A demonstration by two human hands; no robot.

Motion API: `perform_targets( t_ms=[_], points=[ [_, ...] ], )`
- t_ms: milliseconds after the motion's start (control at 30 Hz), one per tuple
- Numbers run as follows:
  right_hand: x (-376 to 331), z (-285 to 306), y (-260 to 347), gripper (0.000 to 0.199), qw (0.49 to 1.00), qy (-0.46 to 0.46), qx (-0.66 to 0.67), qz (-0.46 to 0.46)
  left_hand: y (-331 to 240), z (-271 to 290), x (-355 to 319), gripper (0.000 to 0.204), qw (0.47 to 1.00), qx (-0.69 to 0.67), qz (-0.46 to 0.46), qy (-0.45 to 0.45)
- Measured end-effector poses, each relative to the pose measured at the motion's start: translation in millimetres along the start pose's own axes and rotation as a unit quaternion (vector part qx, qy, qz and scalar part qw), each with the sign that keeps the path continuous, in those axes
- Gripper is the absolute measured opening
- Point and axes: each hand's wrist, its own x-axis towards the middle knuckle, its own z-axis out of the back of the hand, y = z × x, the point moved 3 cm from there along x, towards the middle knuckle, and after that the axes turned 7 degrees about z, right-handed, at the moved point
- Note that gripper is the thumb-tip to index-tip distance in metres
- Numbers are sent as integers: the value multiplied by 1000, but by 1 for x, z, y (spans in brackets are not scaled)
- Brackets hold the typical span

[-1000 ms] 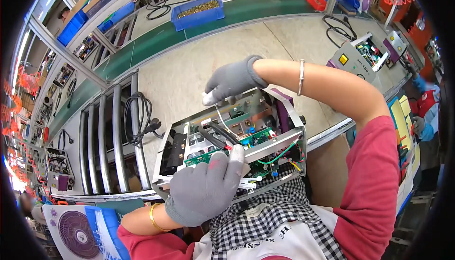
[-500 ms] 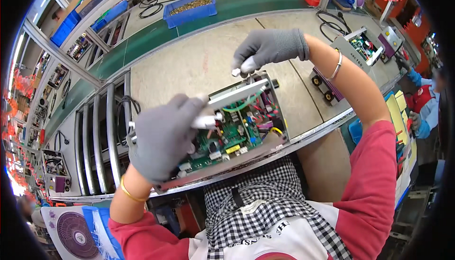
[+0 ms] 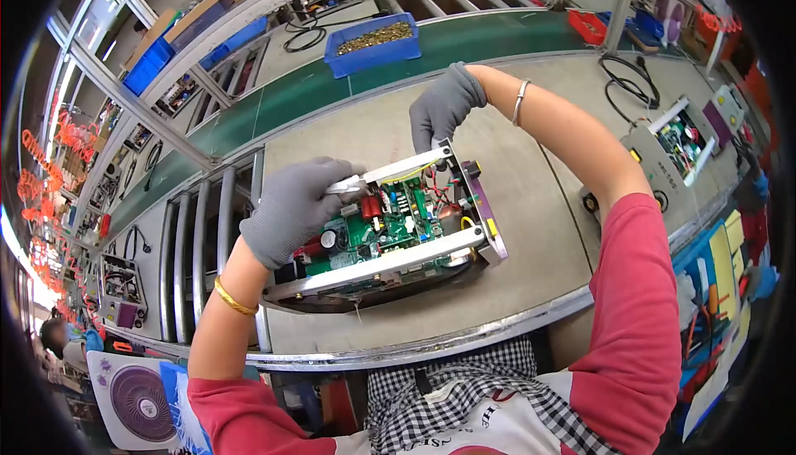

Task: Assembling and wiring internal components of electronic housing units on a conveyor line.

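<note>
An open metal chassis with a green circuit board inside [image 3: 390, 231] lies at the middle of the frame on the pale grey workbench [image 3: 531, 231], its long axis running from lower left to upper right, its purple end plate [image 3: 482, 206] turned toward the right. Along its far edge runs a thin silver metal rail [image 3: 398, 167], and both hands are on that rail — one at each end. The grey-gloved left hand [image 3: 290, 210] sits left of centre, fingers curled shut around the rail's left end, just above the board's red and black components. The grey-gloved right hand [image 3: 442, 107] reaches in from the upper right, its fingertips pinched down on the rail's right end at the chassis corner; how firmly they grip cannot be told. The rail thus lies between the two hands, parallel to the near silver rail [image 3: 381, 264] at the chassis's front edge.

Toward the top of the frame a blue plastic bin of small brass-coloured parts [image 3: 371, 42] stands on the green conveyor belt [image 3: 464, 44] — well apart from both hands. At the right, a second opened unit with a green board [image 3: 676, 140] rests on the bench.
</note>
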Motion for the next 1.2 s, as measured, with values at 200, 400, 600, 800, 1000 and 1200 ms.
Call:
perform_targets(
  t_ms=[200, 400, 600, 800, 1000, 1200],
  points=[
    [18, 2, -9, 30, 989, 68, 44, 124, -42, -4, -5, 22, 982, 122, -123, -72],
    [32, 2, -13, 27, 983, 98, 11, 154, -67, -35, 11, 31, 937, 318, -143, -31],
    [37, 0, -15, 29, 978, 61, -16, 196, -80, -44, 23, 25, 915, 364, -166, -48],
    [23, -5, -11, 29, 988, 14, 24, 154, -77, -40, 25, 9, 929, 317, -183, -59],
    [26, -3, -8, 27, 994, 9, -16, 111, -81, -43, 26, 14, 922, 352, -158, -24],
    [28, 5, -15, 17, 992, 13, -67, 103, -77, -46, 37, 7, 924, 339, -175, -19]
  ],
)
